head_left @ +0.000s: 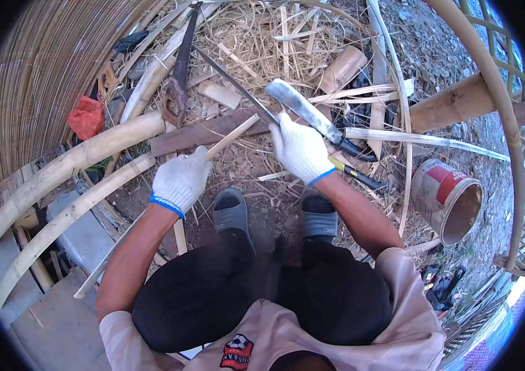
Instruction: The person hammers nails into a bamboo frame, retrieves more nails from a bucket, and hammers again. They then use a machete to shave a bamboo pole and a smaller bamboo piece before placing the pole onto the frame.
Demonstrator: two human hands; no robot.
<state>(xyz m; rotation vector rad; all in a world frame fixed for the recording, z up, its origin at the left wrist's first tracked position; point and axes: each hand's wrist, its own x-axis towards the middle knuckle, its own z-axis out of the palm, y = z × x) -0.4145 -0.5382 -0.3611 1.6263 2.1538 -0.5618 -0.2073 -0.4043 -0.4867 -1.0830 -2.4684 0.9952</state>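
Note:
My left hand (182, 179), in a white knitted glove with a blue cuff, is closed round a bamboo strip (234, 136). The strip's upper end points toward my right hand, over a dark wooden board (206, 133). In the same kind of glove, my right hand (299, 148) grips a long narrow blade (236, 83) slanting up and left; its handle is hidden in the fist. Just beyond that hand lies a broad-bladed knife (302, 106) with a black handle. A yellow and black tool handle (358, 174) shows beside the right wrist.
A hand saw (180, 80) rests at upper left, near thick curved bamboo poles (89, 148). Bamboo shavings (250, 49) litter the ground. A dirty bucket (429, 191) lies tipped at right, by a bamboo hoop (507, 105). A red plastic bag (86, 117) sits at left.

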